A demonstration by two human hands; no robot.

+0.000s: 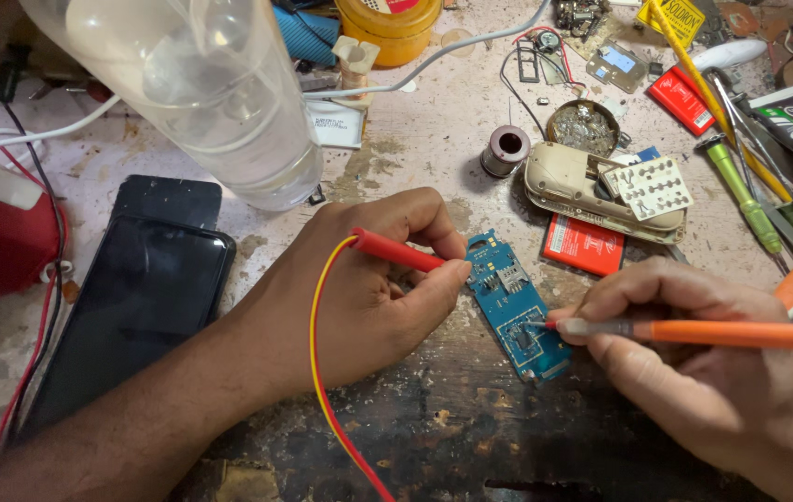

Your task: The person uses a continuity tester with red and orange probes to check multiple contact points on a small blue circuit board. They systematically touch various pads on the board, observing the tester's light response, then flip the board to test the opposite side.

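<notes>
The left hand (359,297) is gripping a red probe (396,251) and the right hand (694,363) an orange probe (684,331); both tips are touching the blue circuit board (515,307) lying on the worn bench (433,139). The board is bare, its beige phone casing (591,200) lying apart.

Two hands, left (368,288) with red probe (396,251), right (694,344) with orange probe (694,332), on blue circuit board (512,307).

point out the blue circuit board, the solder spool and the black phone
blue circuit board (506,296), head view, on its bare middle between the two probes
solder spool (506,149), head view, on its top rim
black phone (141,307), head view, on the middle of its dark screen
</notes>
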